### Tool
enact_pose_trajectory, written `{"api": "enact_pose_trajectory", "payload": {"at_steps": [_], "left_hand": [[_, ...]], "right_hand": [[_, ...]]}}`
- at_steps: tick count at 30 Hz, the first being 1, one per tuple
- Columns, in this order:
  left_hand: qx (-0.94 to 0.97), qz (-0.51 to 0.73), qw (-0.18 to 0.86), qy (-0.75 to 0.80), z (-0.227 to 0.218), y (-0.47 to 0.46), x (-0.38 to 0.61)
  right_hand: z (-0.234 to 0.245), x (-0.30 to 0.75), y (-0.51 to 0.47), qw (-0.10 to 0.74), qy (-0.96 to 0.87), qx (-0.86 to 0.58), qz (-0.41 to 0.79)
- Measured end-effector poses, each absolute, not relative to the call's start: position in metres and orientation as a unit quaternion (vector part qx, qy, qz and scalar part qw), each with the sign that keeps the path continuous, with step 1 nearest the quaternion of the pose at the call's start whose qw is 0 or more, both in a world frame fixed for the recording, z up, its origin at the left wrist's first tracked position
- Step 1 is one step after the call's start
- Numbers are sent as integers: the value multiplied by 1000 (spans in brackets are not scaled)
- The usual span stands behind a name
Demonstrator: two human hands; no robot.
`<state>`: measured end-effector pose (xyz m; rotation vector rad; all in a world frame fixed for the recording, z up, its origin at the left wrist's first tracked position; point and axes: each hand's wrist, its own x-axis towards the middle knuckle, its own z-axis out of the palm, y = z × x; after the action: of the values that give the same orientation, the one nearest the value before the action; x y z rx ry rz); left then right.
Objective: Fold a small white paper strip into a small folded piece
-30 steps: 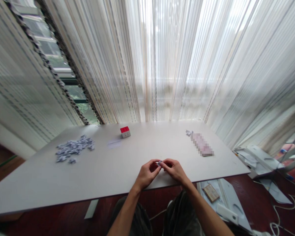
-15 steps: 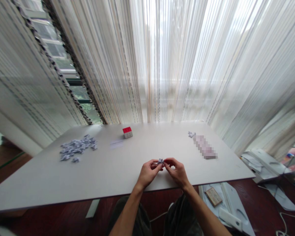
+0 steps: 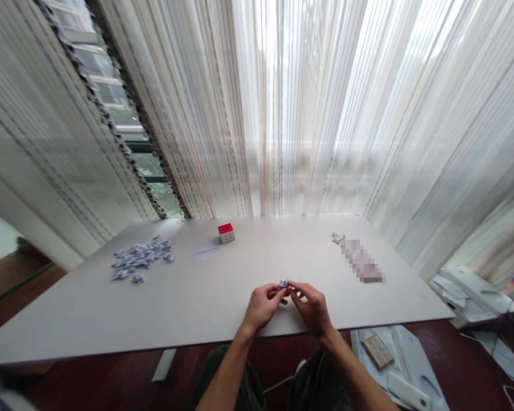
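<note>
Between my fingertips, near the table's front edge, is a small piece of folded paper (image 3: 283, 283), pale with bluish-grey marks. My left hand (image 3: 263, 306) pinches it from the left, thumb and forefinger closed on it. From the right, my right hand (image 3: 312, 306) holds it with its thumb and fingertips. The fingers hide part of its lower side. A pile of similar folded paper pieces (image 3: 142, 257) lies on the left of the table. A few more folded pieces (image 3: 338, 237) sit at the back right.
A puzzle cube (image 3: 226, 233) with a red top stands at the back, beside flat paper strips (image 3: 208, 252). A blurred pinkish stack (image 3: 362, 261) lies on the white table (image 3: 188, 308) at right. Curtains (image 3: 278, 114) hang behind. Below right, a box (image 3: 377, 350) rests on white equipment.
The folded paper has turned a little between my fingers, and both hands stay closed on it. The whole view has shifted slightly.
</note>
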<state>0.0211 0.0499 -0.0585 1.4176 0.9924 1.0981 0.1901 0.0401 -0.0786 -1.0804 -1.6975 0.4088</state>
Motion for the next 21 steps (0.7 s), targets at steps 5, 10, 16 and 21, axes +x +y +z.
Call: {"api": "enact_pose_trajectory", "payload": {"at_steps": [5, 10, 16, 21], "left_hand": [[591, 466, 511, 415, -62, 48, 21], [596, 467, 501, 418, -67, 47, 19], [607, 472, 492, 408, -66, 47, 18], [606, 470, 496, 407, -63, 50, 19]], "right_hand": [[-79, 191, 37, 516, -722, -436, 148], [-73, 190, 39, 518, -718, -421, 199], [-68, 189, 39, 520, -706, -427, 222], [-69, 188, 38, 520, -715, -418, 209]]}}
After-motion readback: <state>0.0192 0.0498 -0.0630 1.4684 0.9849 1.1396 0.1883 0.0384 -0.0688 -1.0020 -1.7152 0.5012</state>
